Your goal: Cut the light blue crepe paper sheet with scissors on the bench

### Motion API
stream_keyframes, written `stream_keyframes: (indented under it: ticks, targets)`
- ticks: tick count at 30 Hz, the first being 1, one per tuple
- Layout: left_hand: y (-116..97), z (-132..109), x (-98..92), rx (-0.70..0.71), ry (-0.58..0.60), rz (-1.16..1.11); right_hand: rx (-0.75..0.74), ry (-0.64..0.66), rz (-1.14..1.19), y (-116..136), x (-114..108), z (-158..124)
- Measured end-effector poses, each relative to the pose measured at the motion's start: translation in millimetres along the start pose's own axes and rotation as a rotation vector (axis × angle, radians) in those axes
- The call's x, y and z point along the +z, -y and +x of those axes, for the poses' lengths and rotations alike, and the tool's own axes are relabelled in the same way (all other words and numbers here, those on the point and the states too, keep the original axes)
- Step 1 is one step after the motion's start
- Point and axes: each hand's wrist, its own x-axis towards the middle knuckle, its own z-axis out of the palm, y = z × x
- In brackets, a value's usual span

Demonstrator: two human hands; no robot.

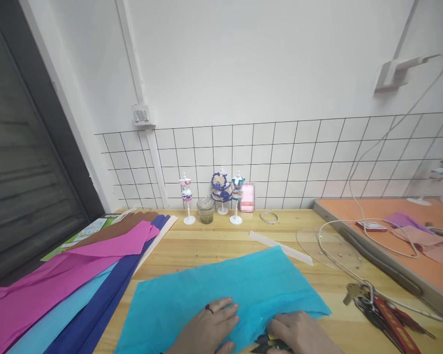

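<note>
A thin turquoise sheet, paper or cloth, lies spread over the wooden table in front of me. My left hand rests on it, fingers stretched out, a dark ring on one of them. To its right, my right hand is curled at the sheet's near edge, which is creased there. Under its fingers shows a dark object with a yellow patch; its kind is hard to make out, and the hand covers part of it.
Folded coloured sheets are heaped at left. Small mannequin stands and a glass jar line the back wall. A whitish strip lies beyond the sheet. Keys with a red tool and a white cable lie right, beside an orange-topped surface.
</note>
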Motion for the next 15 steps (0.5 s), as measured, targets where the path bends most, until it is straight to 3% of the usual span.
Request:
stream_keyframes:
  ticks: [6, 15]
  targets:
    - [3, -2, 1.9, -0.022, 0.039, -0.004, -0.030, -0.021, -0.035, 6, 8, 10]
    - [6, -1, 5.2, -0.007, 0.019, -0.038, -0.030, -0.018, -0.001, 2, -4, 1]
